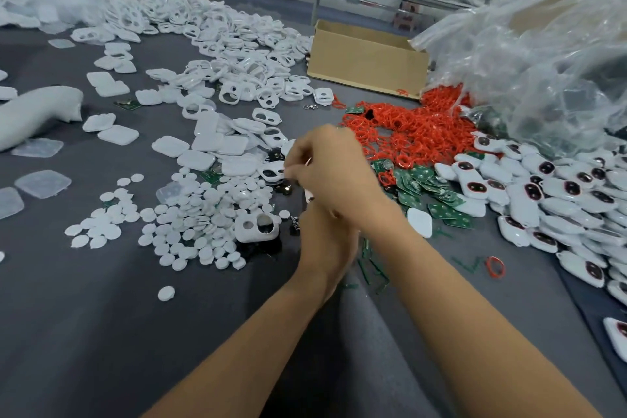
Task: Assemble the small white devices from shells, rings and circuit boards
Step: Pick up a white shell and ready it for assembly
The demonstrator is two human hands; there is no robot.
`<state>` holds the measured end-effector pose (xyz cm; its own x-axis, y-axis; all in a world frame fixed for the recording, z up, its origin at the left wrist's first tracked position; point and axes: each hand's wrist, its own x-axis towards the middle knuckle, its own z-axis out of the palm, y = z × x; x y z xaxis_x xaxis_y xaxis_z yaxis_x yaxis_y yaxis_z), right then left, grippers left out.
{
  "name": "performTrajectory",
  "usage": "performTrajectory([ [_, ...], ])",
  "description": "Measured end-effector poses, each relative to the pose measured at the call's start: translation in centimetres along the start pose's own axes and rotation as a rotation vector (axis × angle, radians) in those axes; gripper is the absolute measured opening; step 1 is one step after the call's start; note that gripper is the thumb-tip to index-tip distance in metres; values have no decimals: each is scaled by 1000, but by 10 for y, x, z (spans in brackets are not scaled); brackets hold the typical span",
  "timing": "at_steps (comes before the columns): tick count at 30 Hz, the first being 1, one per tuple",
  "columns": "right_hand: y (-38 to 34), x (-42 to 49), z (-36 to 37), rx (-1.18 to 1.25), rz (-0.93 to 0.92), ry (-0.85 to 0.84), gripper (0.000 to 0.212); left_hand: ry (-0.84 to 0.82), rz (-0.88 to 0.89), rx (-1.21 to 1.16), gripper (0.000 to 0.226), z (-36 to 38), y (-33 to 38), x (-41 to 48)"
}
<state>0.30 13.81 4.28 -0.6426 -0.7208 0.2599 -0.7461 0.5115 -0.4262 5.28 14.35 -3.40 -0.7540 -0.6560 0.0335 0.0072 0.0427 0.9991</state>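
Note:
My right hand (pixel 334 173) lies over my left hand (pixel 324 241) at the middle of the grey table. Its fingers are curled and pinched together; what they hold is hidden. A small white shell (pixel 309 195) peeks out between the hands, gripped by my left hand. A white front shell with two holes (pixel 256 226) lies just left of the hands. Red rings (pixel 410 132) are heaped beyond the hands, with green circuit boards (pixel 422 180) right of them. Assembled white devices (pixel 559 195) are piled at the right.
White round discs (pixel 190 214) spread left of the hands, and white shells (pixel 210 34) are heaped at the back left. A cardboard box (pixel 366 58) and clear plastic bags (pixel 543 61) stand at the back right. A lone red ring (pixel 495 266) lies near my right forearm.

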Motion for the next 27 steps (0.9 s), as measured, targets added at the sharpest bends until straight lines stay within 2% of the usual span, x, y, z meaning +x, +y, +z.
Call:
performTrajectory([
  [4,29,-27,-26,242,20,339,10,77,9,-88,20,-3,2,5],
  [7,51,-55,-23,309,23,455,14,92,-24,-176,15,-4,3,3],
  [12,65,-82,-8,121,-90,451,8,136,-87,-317,8,-1,0,5],
  [17,61,-80,1,-84,-23,413,9,74,-99,-328,13,2,-4,7],
  [21,64,-78,3,-104,57,395,6,40,-59,-259,5,2,-8,8],
  [27,67,-79,4,-62,67,374,3,37,-69,-257,23,2,-6,7],
])
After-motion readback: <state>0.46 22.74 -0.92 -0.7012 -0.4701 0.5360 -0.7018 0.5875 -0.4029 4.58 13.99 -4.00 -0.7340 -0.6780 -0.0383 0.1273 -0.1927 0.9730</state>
